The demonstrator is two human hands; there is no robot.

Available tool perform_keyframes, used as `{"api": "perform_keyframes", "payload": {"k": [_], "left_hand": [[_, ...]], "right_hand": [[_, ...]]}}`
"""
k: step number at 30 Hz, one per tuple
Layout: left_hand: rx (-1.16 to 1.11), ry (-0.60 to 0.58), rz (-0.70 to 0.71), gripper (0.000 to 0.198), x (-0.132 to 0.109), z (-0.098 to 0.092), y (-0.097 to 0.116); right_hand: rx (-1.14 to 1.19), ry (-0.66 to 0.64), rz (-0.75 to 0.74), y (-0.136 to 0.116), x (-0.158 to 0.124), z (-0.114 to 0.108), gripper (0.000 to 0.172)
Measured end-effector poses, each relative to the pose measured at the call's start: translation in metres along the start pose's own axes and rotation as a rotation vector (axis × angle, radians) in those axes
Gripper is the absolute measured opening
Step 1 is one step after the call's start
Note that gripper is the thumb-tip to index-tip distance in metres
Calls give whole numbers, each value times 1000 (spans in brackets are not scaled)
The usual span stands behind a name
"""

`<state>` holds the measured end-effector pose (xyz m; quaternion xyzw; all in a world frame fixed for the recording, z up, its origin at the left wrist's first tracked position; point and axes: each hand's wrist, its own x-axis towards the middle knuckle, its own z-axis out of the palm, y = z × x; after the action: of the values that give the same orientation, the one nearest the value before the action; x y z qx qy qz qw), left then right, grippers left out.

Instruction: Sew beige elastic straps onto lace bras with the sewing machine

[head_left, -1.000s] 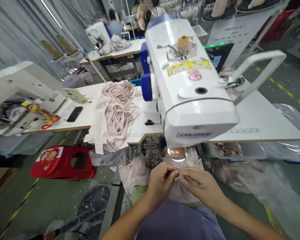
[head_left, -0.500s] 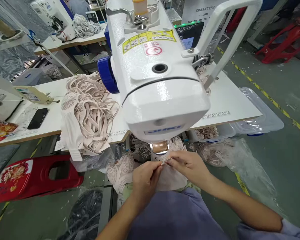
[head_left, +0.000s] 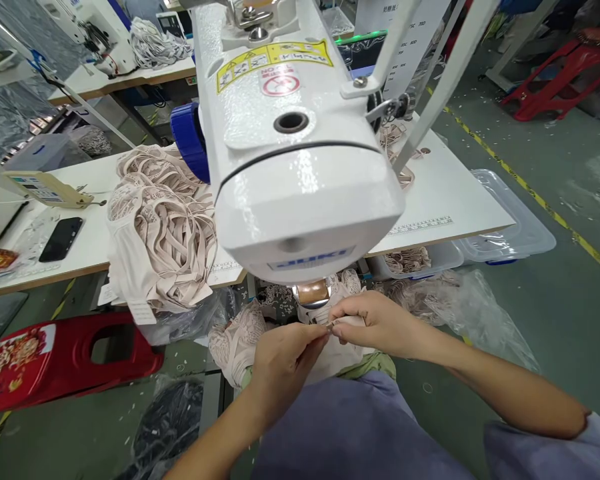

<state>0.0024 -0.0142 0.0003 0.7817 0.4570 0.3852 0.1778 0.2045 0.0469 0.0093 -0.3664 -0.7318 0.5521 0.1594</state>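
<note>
L hand (head_left: 283, 353) & R hand (head_left: 380, 325) both pinched cloth (head_left: 350, 321) nr tabletop's (head_left: 450, 193) front edge; handling looked approx. midway, cloth not yet let go; pile (head_left: 165, 240) overhung same edge.

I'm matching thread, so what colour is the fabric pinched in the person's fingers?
The fabric is pale pinkish beige; the head view shows it best.

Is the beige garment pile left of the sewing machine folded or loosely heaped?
Loosely heaped: in the pile, straps loop and cross, and some fabric hangs over the tabletop's front edge.
</note>
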Motion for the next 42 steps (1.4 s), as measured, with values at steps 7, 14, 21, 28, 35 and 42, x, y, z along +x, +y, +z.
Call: {"api": "perform_keyframes", "payload": {"k": [7,14,21,28,35,42], "left_hand": [[-43,-171,-132,19,9,-4,-1],[224,-193,-91,45,11,3,0],[409,47,-2,19,14,2,-19],[594,5,427,29,14,-12,-53],[683,-84,350,28,18,-11,-39],[637,-199,259,30,32,-22,-29]], "right_hand": [[29,-59,26,-2,2,-5,15],[-184,97,-88,-3,-1,2,21],[-365,139,-90,-25,33,-17,20],[-550,157,-79,-38,43,-20,32],[-678,251,-167,-16,35,-11,26],[-782,648,-418,17,22,15,23]]}}
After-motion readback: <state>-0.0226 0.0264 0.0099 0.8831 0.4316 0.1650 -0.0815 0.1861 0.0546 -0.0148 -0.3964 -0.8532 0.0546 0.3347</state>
